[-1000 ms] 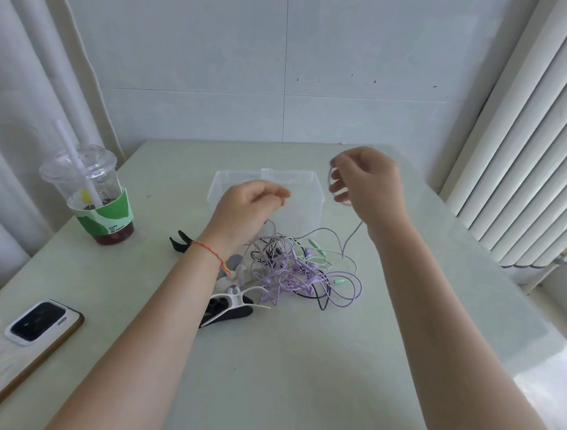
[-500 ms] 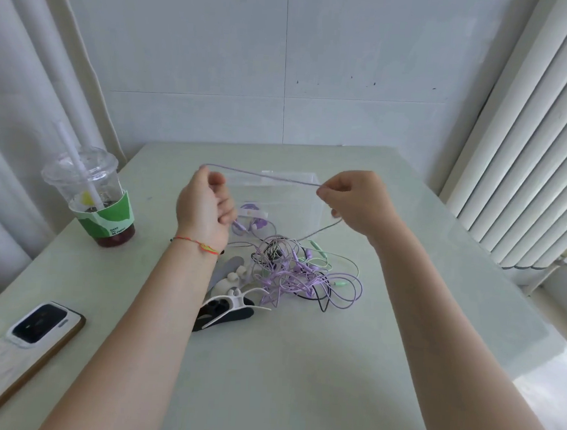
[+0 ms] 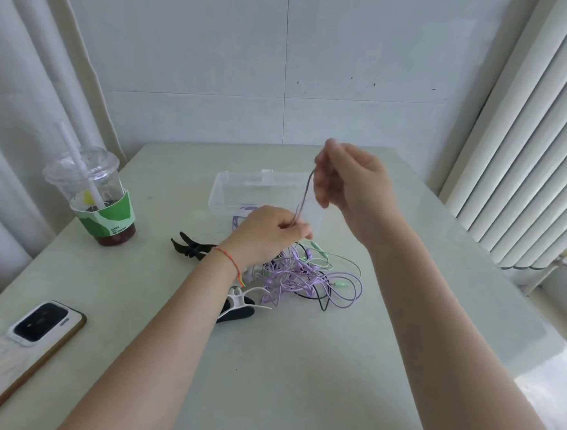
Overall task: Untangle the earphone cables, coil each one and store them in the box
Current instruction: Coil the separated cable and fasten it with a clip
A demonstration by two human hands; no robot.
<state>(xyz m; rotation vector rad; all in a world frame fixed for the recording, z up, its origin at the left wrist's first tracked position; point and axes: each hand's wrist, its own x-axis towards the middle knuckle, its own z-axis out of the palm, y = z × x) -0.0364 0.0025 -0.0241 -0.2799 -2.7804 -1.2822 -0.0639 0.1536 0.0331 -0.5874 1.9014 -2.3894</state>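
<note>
I see the purple cable point(image 3: 303, 196) running between my two hands above the clear box point(image 3: 223, 190), its tail trailing down into the tangle point(image 3: 304, 276) on the table point(image 3: 297, 383). My right hand point(image 3: 348, 179) pinches the top of it and my left hand point(image 3: 267, 234) grips the lower end. If I pull before it is free, I judge the knot tightens or the whole heap drags along, catching the white clip point(image 3: 242, 297)

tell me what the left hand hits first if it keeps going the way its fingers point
Most likely the clear plastic box: the left hand, pinching the purple cable, points its fingers right and slightly away, toward the box's front wall. Depth is unclear, so it may pass just in front.
</note>
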